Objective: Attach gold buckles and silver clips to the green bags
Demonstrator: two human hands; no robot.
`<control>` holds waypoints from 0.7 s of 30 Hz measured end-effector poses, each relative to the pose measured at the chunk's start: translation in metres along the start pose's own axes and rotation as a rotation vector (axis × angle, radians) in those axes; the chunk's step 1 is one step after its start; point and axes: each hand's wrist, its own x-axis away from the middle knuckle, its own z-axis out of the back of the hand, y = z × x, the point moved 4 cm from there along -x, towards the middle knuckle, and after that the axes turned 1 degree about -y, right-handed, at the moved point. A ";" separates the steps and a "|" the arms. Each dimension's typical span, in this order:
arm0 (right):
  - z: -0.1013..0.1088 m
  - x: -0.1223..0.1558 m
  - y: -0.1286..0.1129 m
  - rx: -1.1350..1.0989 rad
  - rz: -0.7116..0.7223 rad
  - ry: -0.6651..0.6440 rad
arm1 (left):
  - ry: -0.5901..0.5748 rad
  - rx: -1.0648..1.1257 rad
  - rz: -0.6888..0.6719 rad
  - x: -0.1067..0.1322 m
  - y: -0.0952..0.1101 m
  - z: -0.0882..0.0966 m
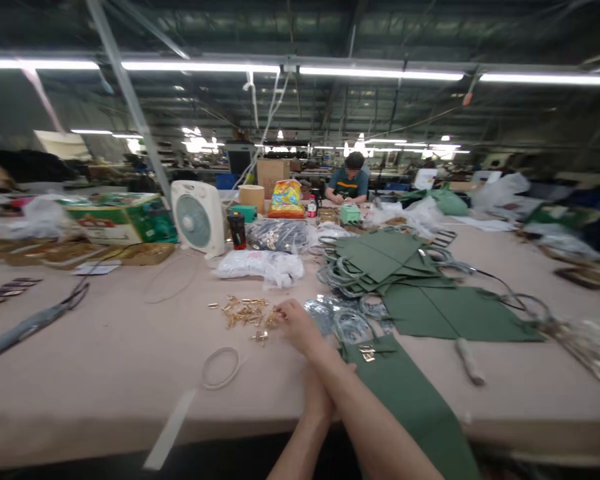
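My forearms cross. My right hand (pixel 296 321) reaches over to the right edge of a loose pile of small gold-coloured metal fittings (pixel 247 312), fingertips drawn together among them; whatever they pinch is too small to make out. Beneath the right forearm, my left hand (pixel 351 368) is mostly hidden, with only a bit showing beside a green fabric piece (pixel 415 393); its fingers cannot be read. That piece hangs over the table's front edge and carries gold metal hardware (pixel 367 353) near its top, by a looped green-grey handle (pixel 347 320).
Stacked green panels with handles (pixel 387 257) lie to the right, near a grey-handled tool (pixel 470 362). A tape ring (pixel 221 368) sits left of my hands. Further back stand a white fan (pixel 199 217), a dark tumbler (pixel 238 231) and plastic-wrapped bundles (pixel 260 265). A co-worker (pixel 349 181) sits opposite.
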 end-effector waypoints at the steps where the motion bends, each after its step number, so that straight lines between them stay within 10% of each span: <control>1: 0.008 0.002 0.000 -0.134 0.006 0.105 | 0.026 -0.073 -0.017 -0.002 0.000 0.000; 6: 0.044 0.039 0.016 -0.726 -0.188 0.476 | -0.044 -0.277 -0.094 -0.010 0.003 -0.004; 10: 0.082 0.099 0.042 -0.720 -0.294 0.644 | -0.013 -0.363 -0.099 -0.005 0.013 -0.001; 21: 0.108 0.199 0.080 -0.286 -0.362 0.341 | 0.004 -0.052 -0.195 0.001 0.014 0.003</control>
